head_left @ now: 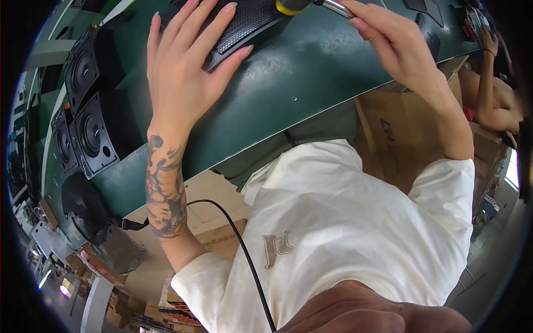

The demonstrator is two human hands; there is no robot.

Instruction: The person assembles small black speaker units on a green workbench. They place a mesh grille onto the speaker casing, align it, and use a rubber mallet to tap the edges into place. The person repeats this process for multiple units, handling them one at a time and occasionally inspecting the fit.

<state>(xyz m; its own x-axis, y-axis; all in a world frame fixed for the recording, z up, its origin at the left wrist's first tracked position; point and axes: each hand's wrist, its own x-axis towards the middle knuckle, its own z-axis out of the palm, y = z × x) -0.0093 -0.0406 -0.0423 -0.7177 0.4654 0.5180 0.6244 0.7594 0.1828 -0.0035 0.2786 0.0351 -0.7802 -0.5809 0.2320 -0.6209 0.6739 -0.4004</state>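
Closest to me, low in the frame, a black cable point(244, 244) hangs across the white shirt, and I judge it could snag on an elbow and tug the tool. Higher up, my left hand point(186, 66) lies open and flat, fingers spread, pressing a black mesh speaker grille point(250, 19) against the dark green table point(288, 83); if that palm eases, I think the grille could skid on the smooth top. At the upper edge my right hand point(397, 47) is closed around the metal shaft of a screwdriver point(302, 5) with a yellow collar, its tip out of view, so a slip there could gouge the mesh or nick a left fingertip. Square black speakers point(89, 127) line the upper left of the table. Brown cardboard boxes point(388, 133) sit under the table's edge, and at the upper right another person's arm point(491, 83) works along the same table.
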